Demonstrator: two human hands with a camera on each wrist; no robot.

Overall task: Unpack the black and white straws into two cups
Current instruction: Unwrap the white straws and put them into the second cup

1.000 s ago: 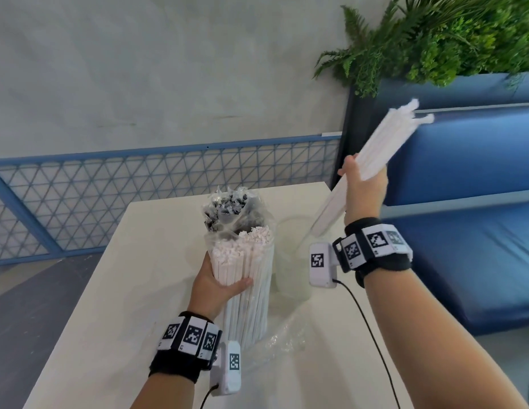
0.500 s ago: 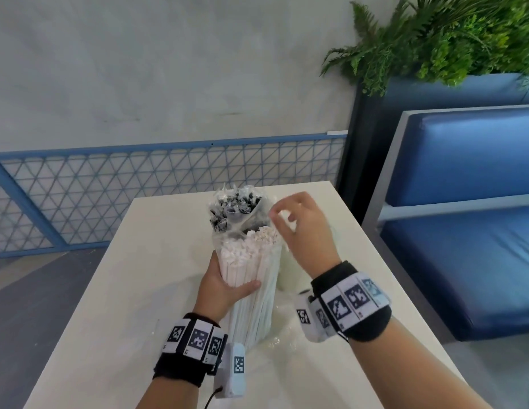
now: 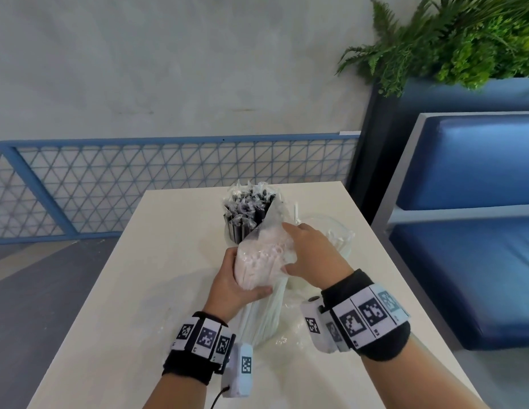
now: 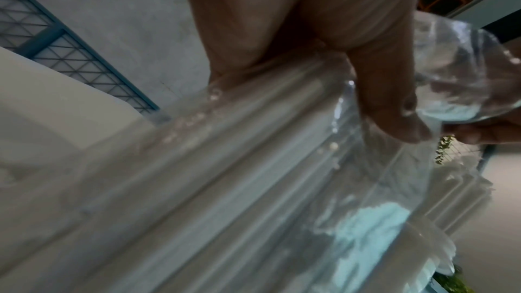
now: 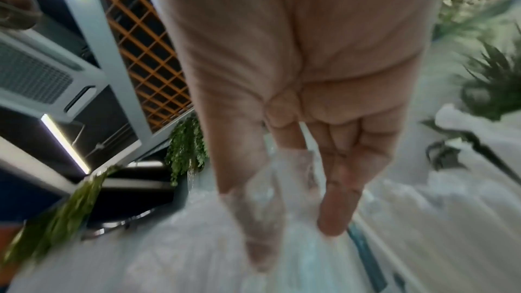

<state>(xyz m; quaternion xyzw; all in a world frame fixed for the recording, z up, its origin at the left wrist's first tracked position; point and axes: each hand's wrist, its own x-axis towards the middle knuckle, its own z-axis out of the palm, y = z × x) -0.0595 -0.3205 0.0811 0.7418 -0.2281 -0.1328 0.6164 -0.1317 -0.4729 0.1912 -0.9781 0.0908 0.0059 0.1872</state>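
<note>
A clear plastic bag of white straws (image 3: 263,261) stands on the table, and my left hand (image 3: 236,281) grips it round the upper part. In the left wrist view my thumb (image 4: 394,108) presses the film over the white straws (image 4: 225,186). My right hand (image 3: 310,255) lies on the bag's open top with its fingers (image 5: 338,186) straight, plastic film draped over thumb and forefinger. Behind the bag, wrapped black straws (image 3: 248,211) stand in a cup. To the right a clear cup (image 3: 337,231) holds white straws, one white straw (image 3: 295,212) sticking up.
The pale table (image 3: 139,290) has open surface on its left half. Loose clear film (image 3: 289,340) lies near my right wrist. A blue bench (image 3: 464,261) is close on the right, a planter (image 3: 464,39) above it, and a blue mesh railing (image 3: 109,187) behind.
My right hand no longer holds the bundle of white straws it had raised high at the right. It came down and back to the bag's top. My left hand kept its grip.
</note>
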